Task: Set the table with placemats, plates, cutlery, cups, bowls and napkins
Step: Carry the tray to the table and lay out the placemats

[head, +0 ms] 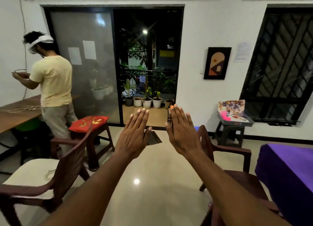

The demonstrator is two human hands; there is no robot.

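Note:
Both my arms stretch forward over the floor. My left hand (133,134) and my right hand (182,132) are held flat, backs up, fingers straight and together, side by side and holding nothing. A table with a purple cloth (288,173) stands at the right edge. On a dark stool by the far wall sits a tray (237,121) with a floral placemat (231,107) propped up in it and something pink beside it. No plates, cutlery, cups or bowls of mine are in view.
A brown plastic chair (50,180) with a cream seat stands at left, another brown chair (237,166) at right against the purple table. A stool with a red cushion (89,122) is ahead left. A person in a yellow shirt (52,80) stands by a wooden table (18,114).

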